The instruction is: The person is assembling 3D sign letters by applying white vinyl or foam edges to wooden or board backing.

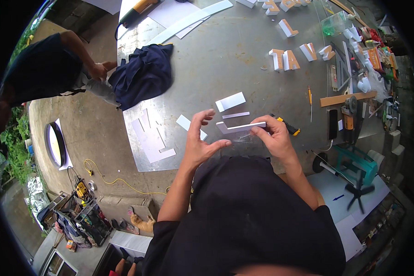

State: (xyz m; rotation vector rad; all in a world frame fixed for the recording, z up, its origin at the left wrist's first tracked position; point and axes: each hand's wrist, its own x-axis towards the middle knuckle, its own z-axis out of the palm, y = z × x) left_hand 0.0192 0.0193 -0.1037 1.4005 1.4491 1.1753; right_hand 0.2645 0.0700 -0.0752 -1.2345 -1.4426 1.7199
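Between thumb and fingers, my right hand (pixel 275 137) grips one end of a white L-shaped foam board piece (pixel 240 129). The piece is raised over the near part of the metal table (pixel 207 73), its short leg pointing toward my left hand (pixel 201 142). That hand holds nothing; its fingers are apart and curved. Just beyond the held piece lie a thin white strip (pixel 236 115) and a white rectangular block (pixel 231 101). Another white strip (pixel 185 122) lies partly behind my left hand. A yellow and black utility knife (pixel 287 126) rests beside my right hand.
A cut-out white sheet (pixel 149 140) lies at the table's left corner, near a dark blue cloth (pixel 142 73). White and brown block letters (pixel 284 60) stand at the far right. Tools, including an angle grinder (pixel 349 112), crowd the right edge. A person (pixel 46 69) stands at the left.
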